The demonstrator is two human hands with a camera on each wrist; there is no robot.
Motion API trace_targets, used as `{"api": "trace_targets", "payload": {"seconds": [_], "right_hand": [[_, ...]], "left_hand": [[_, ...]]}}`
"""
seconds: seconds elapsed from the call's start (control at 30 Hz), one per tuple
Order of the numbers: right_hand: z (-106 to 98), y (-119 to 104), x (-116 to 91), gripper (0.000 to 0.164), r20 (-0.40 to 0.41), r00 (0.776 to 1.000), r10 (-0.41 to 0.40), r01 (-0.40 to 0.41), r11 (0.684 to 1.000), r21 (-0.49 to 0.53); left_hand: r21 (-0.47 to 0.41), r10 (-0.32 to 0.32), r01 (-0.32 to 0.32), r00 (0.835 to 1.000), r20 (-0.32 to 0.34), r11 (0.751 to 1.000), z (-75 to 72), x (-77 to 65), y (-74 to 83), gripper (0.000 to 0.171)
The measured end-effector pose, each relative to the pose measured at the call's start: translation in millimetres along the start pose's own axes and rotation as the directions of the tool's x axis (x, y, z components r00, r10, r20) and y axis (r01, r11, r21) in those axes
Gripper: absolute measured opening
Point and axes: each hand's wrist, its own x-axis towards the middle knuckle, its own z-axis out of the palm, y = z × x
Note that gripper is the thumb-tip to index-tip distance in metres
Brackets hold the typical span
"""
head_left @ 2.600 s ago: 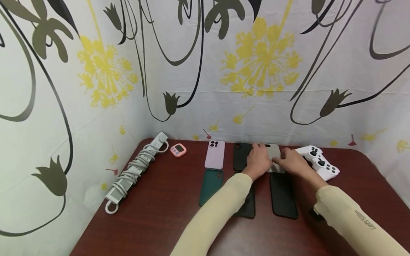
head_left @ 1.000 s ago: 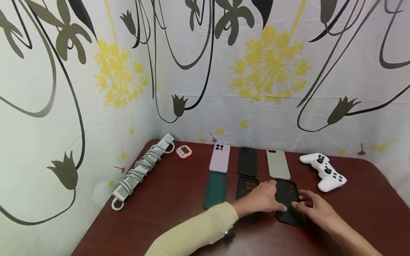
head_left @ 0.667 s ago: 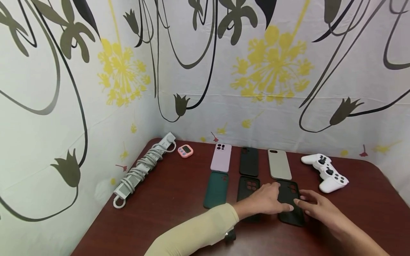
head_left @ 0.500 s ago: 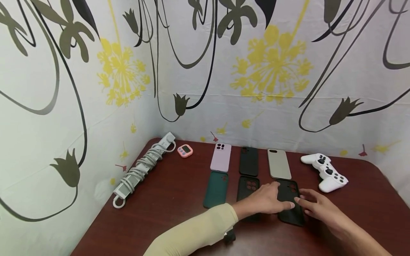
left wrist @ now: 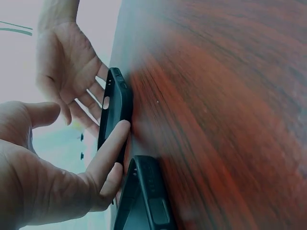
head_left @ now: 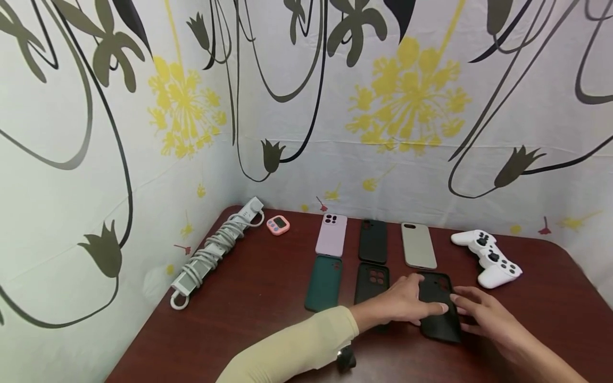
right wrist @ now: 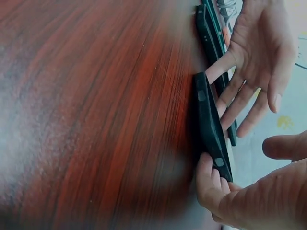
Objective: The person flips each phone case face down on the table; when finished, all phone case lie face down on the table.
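"How are the two hands set?"

"The left hand (head_left: 404,300) is spread wide, its fingertips at the left side of a phone case, black with a camera cutout (head_left: 438,327). The right hand (head_left: 486,316) meets the opposite side with its fingers, also spread. Both thumbs stand raised above the case."

"So where is that case?"

"Between the hands, over the right half of the bench (head_left: 230,330), hollow side up. I can't tell whether all of it rests on the wood."

"And what's around it?"

"Just left, partly behind the left hand, a black case with a four-hole camera cutout (head_left: 369,290); left of that, a teal phone case (head_left: 323,287). Behind these runs a row towards the back edge: a lilac phone case (head_left: 331,239), a plain black phone case (head_left: 372,244) and a light grey phone case (head_left: 419,247)."

"Anything at the corners?"

"A white game controller (head_left: 487,258) lies near the back right corner. Near the back left one sits a pink digital timer (head_left: 278,225), and a power strip (head_left: 217,247), wrapped in its cord, lies along the left edge."
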Motion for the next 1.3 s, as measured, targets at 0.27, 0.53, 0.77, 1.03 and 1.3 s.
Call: {"api": "trace_targets", "payload": {"seconds": [0.27,0.53,0.77,1.03,1.3], "right_hand": [[-2.9,0.0,-3.0,0.079,-0.035,0.999,0.021,-0.018,0.998,0.063],[-0.9,1.4,-5.7,0.073,-0.109,0.994,-0.005,0.016,0.995,0.103],[2.9,-1.7,-10.5,0.066,-0.135,0.991,-0.022,0.052,0.975,0.216],[10.7,-2.0,-13.0,0.059,-0.147,0.985,-0.089,0.125,0.958,0.257],[18.2,-3.3,-6.4,0.073,-0.125,0.989,-0.079,0.111,0.955,0.276]], "left_hand": [[-0.109,-0.028,0.028,1.0,0.0,0.994,9.8,2.1,3.7,0.062],[-0.11,-0.018,0.018,1.0,-0.001,0.994,13.5,1.7,3.3,0.062],[-0.066,-0.007,0.006,1.0,-0.019,0.998,13.9,0.7,4.6,0.062],[-0.122,0.023,-0.026,0.999,-0.023,0.992,14.0,0.1,4.8,0.064],[-0.115,-0.005,-0.001,0.999,-0.051,0.993,14.4,0.9,5.7,0.065]]}}
